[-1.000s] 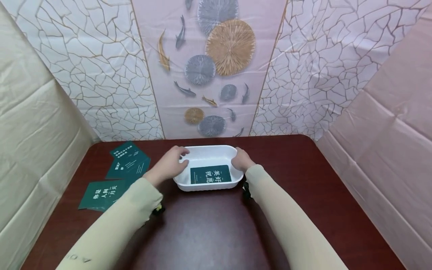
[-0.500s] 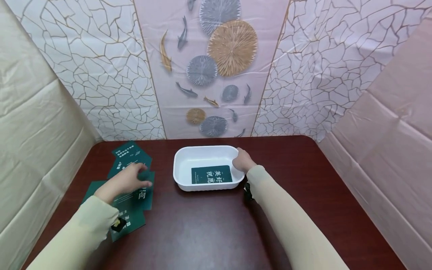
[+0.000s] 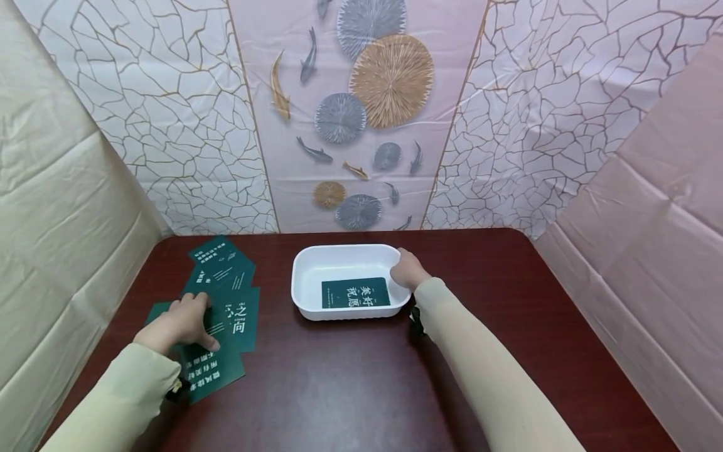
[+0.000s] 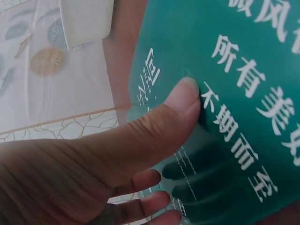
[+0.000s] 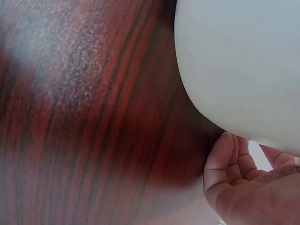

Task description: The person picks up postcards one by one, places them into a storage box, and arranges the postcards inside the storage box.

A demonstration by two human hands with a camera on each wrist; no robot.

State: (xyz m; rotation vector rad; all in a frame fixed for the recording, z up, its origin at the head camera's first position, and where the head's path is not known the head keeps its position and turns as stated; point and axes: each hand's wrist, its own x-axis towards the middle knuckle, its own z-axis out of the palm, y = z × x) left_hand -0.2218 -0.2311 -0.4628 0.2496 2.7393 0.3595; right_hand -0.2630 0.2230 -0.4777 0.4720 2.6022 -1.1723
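My left hand (image 3: 179, 323) is over overlapping dark green cards printed with white characters. Its thumb touches or hovers just above a large-lettered card (image 3: 216, 375); contact is hard to tell. In the left wrist view the thumb (image 4: 154, 126) stretches over that card (image 4: 234, 136), and the fingers, apart from it, cast shadows on the green surface. My right hand (image 3: 409, 271) grips the right end of a white plastic tray (image 3: 302, 276). Under the tray's edge its fingers are bent in the right wrist view. A green card (image 3: 339, 295) lies inside the tray.
More green cards (image 3: 223, 267) overlap toward the table's back left. The dark red wooden table (image 3: 339, 389) is bordered by a patterned backdrop (image 3: 350, 157) and by fabric side walls (image 3: 632, 251).
My left hand has left the tray's left end and moved left and down onto the card pile. My right hand has stayed at the tray's right end.
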